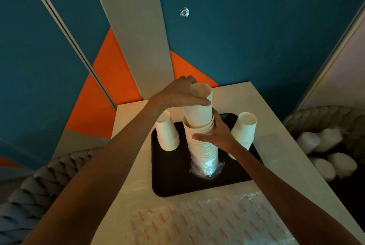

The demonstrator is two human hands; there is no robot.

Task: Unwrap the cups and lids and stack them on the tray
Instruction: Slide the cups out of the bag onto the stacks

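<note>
Centre frame, on tray [177, 181]: left hand [177, 92] is gripping the top cups [197, 114]; right hand [217, 134] is clasping the cup stack [203, 150] mid-height. Judging: light, crushable paper; holding near stiffer rims is safest.

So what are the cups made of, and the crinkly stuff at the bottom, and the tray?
Cups: probably paper, matte cream with thin rolled rims. Wrap: thin clear plastic film, shiny and crumpled. Tray: matte black, maybe plastic; hard to tell.
</note>
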